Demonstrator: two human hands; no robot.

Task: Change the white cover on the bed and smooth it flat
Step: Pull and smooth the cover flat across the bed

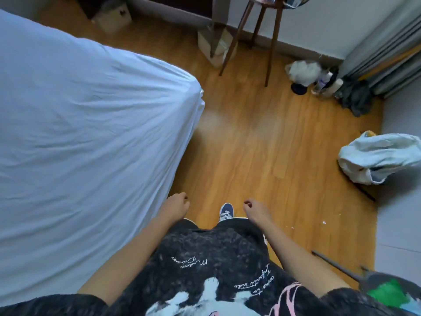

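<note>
- White cotton-like fabric, the cover [79,133], lies stretched over the bed [196,137] on the left of the scene, reaching from the near edge to the far left corner; shallow creases run across it, most of them slanting toward the rounded corner at the right, where the cloth bunches and tucks under.
- Left hand [177,205] hangs just beside the bed's near right edge, not touching the cover as far as I can tell; its fingers [184,198] are loosely curled and hold nothing.
- Right hand [256,209] hangs over the wooden floor [262,144], well apart from the bed, fingers likewise slack and curled around nothing.
- By the look of it the cover is light, soft and limp: it should slide easily over the mattress, wrinkle at any tug, and carry no risk of breaking.
- Best hold, I judge, is at the hem along the side or at the bunched corner, pinching a fold of cloth; for smoothing, flat palms pushed from the middle out toward that corner should chase the creases.
- A crumpled pale bundle of cloth [378,158] lies on the right, near the wall; whether it is the other cover I cannot tell.
- One shoe [226,212] shows between the hands, and a stool [257,37] stands far off.
</note>
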